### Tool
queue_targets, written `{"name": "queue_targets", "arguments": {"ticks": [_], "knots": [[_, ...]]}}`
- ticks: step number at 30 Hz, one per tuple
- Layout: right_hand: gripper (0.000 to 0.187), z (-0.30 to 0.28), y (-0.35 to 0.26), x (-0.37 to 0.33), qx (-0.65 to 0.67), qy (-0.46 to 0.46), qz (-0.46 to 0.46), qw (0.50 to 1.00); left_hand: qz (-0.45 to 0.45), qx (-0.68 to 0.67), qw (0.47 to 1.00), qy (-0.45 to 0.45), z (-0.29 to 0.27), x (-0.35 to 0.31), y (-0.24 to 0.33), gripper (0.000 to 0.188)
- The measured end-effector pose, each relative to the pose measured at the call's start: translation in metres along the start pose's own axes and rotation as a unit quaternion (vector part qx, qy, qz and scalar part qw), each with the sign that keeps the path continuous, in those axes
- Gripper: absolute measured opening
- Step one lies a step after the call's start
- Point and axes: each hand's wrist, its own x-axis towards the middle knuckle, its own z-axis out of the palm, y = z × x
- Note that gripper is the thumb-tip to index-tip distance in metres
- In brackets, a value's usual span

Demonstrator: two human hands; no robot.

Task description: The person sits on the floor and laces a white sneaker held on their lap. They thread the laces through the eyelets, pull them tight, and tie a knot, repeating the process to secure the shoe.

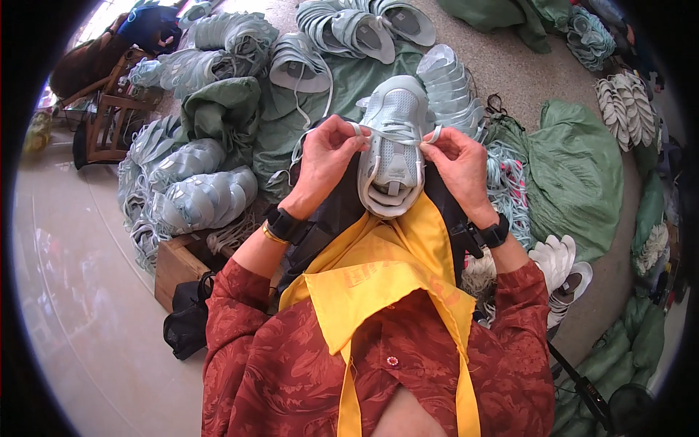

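Observation:
A pale grey-green sneaker (396,102) sits upright between my knees, with its toe pointing away from me and its heel opening toward me. A light flat shoelace (393,137) runs across its front. To the left of the shoe, my left hand (325,159) pinches one part of the lace between thumb and fingers. On the other side, my right hand (459,162) pinches the lace in the same way, with a short loop standing up by its fingertips. A yellow apron (393,247) covers my lap just below the heel.
Nested stacks of pale shoe uppers (207,200) lie at left, with more uppers (357,33) ahead on green cloth (346,91). At right are a bundle of laces (507,182), a green sack (575,175) and white uppers (557,262). A wooden box (178,269) stands at left.

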Motion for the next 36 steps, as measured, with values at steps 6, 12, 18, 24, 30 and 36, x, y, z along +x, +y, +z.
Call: {"name": "queue_targets", "arguments": {"ticks": [6,12,18,24,30,36], "knots": [[0.006,-0.001,0.004,-0.003,0.012,-0.007,0.003,1.0,0.013,-0.026,1.0,0.008,0.008,0.001,-0.002,0.009],[0.005,-0.001,0.009,-0.003,0.014,-0.004,0.005,1.0,0.038,0.071,0.996,0.037,0.01,0.001,-0.006,0.008],[0.005,-0.001,0.011,-0.003,0.018,-0.005,0.005,1.0,0.069,0.192,0.975,0.085,0.011,0.002,-0.012,0.01],[0.006,-0.002,0.007,-0.003,0.016,-0.01,0.015,1.0,0.107,0.221,0.966,0.079,0.018,-0.001,-0.007,0.009],[0.008,-0.004,0.006,-0.003,0.021,-0.02,0.022,0.999,0.261,0.335,0.902,0.076,0.025,0.0,-0.005,0.012],[0.01,-0.006,0.002,-0.004,0.039,-0.028,0.026,0.999,0.101,0.281,0.95,0.094,0.023,-0.002,-0.003,0.013]]}}
